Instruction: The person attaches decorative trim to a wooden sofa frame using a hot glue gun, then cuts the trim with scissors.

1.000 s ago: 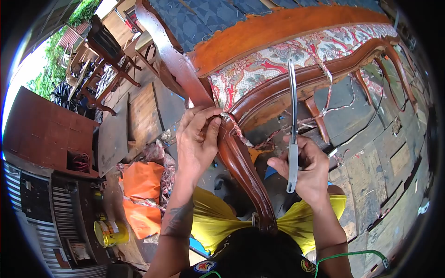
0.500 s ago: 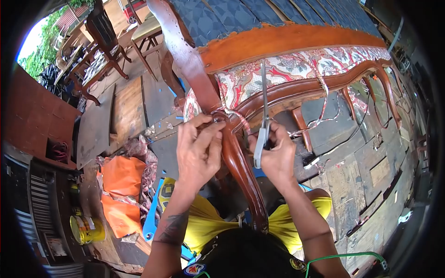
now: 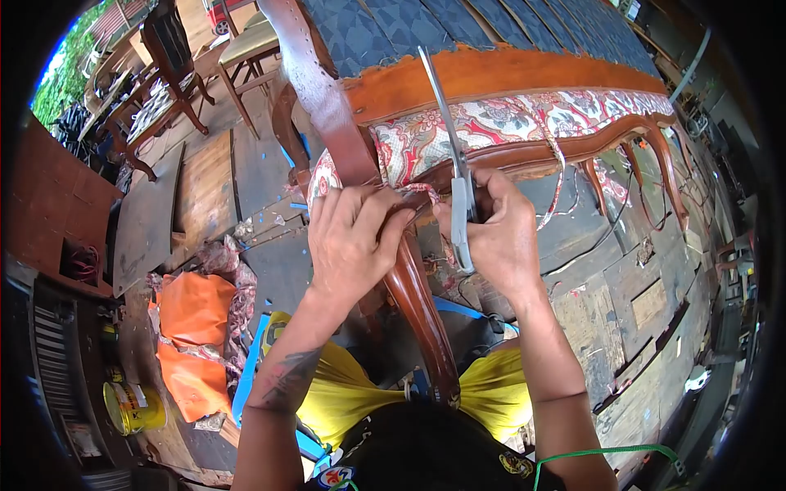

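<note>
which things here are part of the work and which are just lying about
In the work:
- scissors, in the right hand
- patterned cord, between the hands
- settee, left hand at its corner

Apparently just about:
- orange cloth
- yellow bucket
- chair behind

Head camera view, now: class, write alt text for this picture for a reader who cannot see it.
A person's right hand holds long-bladed scissors near a patterned strip, while the left hand rests at the top of a glossy wooden leg. The leg belongs to a seat with floral upholstery; orange material lies on the floor.
</note>
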Motion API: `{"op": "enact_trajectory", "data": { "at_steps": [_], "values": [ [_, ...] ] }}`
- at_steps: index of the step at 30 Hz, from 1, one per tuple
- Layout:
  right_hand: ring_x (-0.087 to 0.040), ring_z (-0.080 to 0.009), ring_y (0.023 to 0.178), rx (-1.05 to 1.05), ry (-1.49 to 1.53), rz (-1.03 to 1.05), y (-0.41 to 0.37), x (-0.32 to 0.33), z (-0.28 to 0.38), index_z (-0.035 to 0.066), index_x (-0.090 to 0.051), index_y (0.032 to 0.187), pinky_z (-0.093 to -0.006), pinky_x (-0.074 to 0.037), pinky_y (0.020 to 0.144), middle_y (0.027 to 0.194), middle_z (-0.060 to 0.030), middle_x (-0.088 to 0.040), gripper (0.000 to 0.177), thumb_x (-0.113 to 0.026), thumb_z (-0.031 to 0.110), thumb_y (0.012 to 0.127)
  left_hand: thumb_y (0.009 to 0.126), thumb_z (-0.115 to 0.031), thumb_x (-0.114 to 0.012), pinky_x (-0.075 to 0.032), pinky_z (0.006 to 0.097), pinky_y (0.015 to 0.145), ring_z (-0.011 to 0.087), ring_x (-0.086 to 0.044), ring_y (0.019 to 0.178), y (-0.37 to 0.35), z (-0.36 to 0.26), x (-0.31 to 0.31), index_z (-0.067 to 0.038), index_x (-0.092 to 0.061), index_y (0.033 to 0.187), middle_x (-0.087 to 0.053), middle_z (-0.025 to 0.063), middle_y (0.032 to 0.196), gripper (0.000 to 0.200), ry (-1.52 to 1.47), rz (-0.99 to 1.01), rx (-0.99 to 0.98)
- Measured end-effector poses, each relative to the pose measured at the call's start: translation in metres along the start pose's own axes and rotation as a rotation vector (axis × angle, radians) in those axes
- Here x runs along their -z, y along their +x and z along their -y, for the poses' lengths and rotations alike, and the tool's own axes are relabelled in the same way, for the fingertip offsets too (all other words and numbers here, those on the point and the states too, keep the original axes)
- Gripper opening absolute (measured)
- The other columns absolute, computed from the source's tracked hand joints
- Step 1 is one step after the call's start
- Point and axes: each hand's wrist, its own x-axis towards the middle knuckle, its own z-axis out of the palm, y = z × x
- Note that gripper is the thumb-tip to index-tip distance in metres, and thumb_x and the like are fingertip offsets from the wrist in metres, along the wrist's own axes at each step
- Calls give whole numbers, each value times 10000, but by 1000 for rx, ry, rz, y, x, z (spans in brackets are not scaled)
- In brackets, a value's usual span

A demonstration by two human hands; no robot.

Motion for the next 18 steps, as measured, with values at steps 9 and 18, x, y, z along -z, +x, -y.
{"op": "enact_trajectory", "data": {
  "at_steps": [9,18],
  "values": [
    [-663,-67,781,-37,120,42,17,-4,8,-89,-668,1229,-266,-545,665,888,-71,-760,420,-858,81,896,803,-191,-907,-461,389,766,221,-664,865,18,3,-12,-128,-788,970,-740,10,965,215,132,-38,-70],
    [-677,-77,768,-16,-15,-5,19,14,-10,-88,-685,1237,-272,-557,660,887,-75,-761,428,-865,102,899,874,-137,-850,-460,386,762,242,-656,889,16,8,-6,-100,-775,996,-721,39,1002,148,112,26,-131]
  ]
}}
